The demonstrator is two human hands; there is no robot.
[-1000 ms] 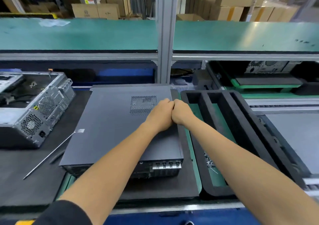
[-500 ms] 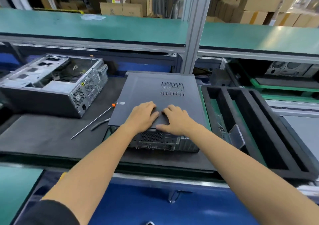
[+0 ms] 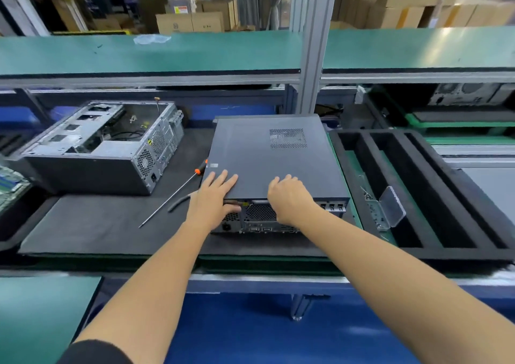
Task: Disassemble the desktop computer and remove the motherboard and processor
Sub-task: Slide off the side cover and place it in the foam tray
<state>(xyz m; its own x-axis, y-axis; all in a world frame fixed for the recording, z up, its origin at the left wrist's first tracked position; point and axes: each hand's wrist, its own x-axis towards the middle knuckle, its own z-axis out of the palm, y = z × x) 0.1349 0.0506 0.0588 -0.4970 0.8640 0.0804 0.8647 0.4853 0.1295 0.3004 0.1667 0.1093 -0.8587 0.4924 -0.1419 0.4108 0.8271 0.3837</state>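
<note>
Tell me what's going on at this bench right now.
A person is working on a closed desktop computer lying flat on a dark foam mat. The left hand lies flat on the near edge of its side panel, thumb down at the rear face; the right hand curls over the same edge. The panel is on, so nothing inside is out yet. A long screwdriver lies unused to the left, beside an already opened chassis.
</note>
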